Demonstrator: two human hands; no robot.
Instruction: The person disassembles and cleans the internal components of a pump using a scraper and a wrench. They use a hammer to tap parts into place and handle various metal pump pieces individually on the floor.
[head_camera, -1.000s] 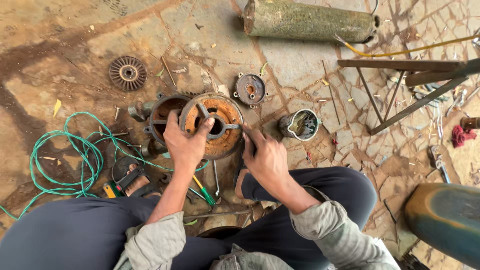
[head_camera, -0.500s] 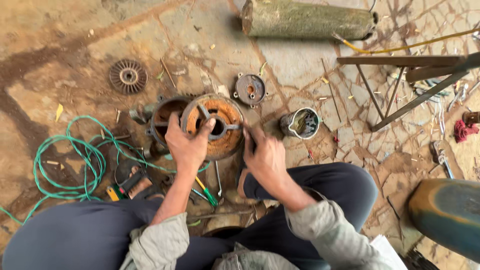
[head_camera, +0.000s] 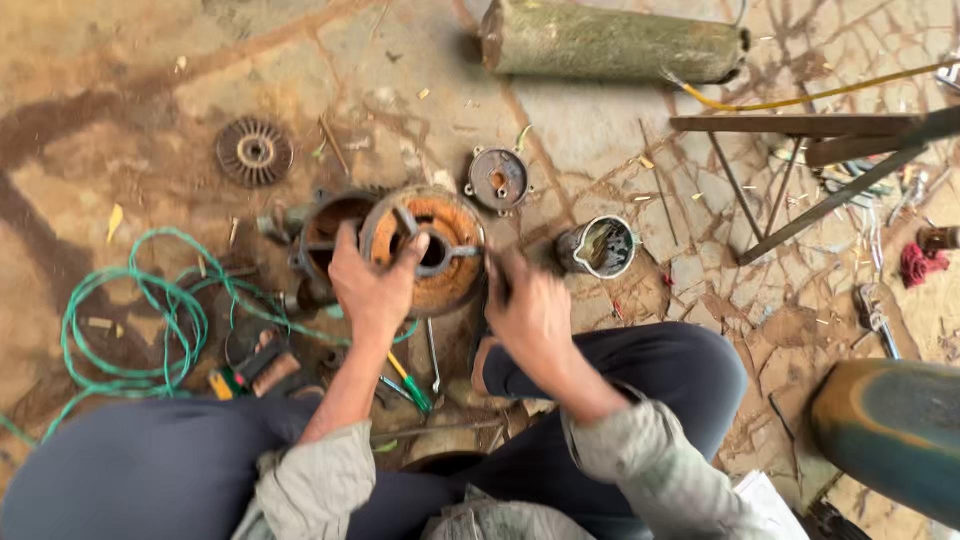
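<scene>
— Where was the cover when you stopped?

— The rusty end cover stood on the stone floor, against the motor housing. My left hand had its grip curled over the cover's spoke, forearm reaching straight out from my knee.

— And the right?

— My right hand sat clenched at the cover's right edge, blurred; what it held I couldn't tell. I judged I was working the cover loose; next called for steady prying.

Our right hand is blurry at the round rusty cover's three o'clock side, hiding its edge.
</scene>
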